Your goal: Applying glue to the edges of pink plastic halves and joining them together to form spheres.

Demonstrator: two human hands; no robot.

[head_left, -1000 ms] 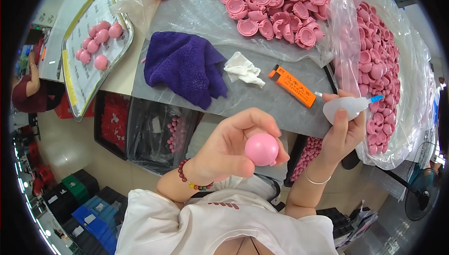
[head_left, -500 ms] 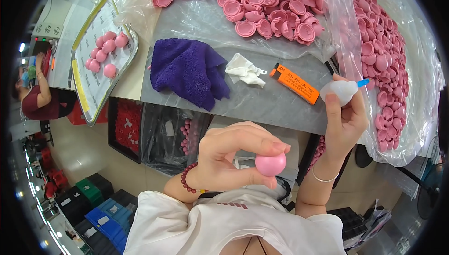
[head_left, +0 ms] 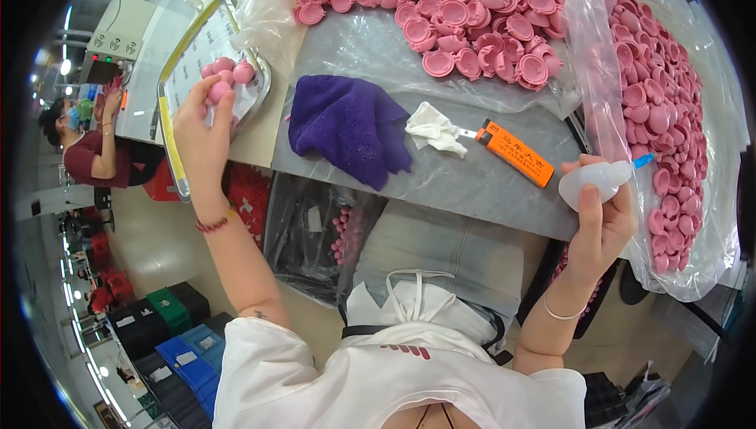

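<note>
My left hand (head_left: 203,126) is over the tray (head_left: 175,142) at the left, its thumb and forefinger closed on a pink ball (head_left: 218,92). Several more pink balls (head_left: 243,72) sit beside its fingertips on the tray's white sheet. On the right, my right hand (head_left: 602,216) grips a small translucent squeeze bottle (head_left: 591,185), tilted so that its blue tip (head_left: 644,160) points right. Left of this bottle lies an orange box cutter (head_left: 516,153) with a crumpled white cloth (head_left: 435,130) at its end. A purple cloth (head_left: 342,130) is bunched on the grey table mat.
Pink half shells (head_left: 472,12) are heaped on plastic sheeting at the back. More pink shells (head_left: 657,106) fill a clear bag at the right. Below the table edge stands a plastic-lined crate (head_left: 303,232). A co-worker (head_left: 94,153) sits at the far left.
My left hand has carried the pink ball from in front of my chest to the tray at the left. My right hand still holds the squeeze bottle. The view has shifted slightly.
</note>
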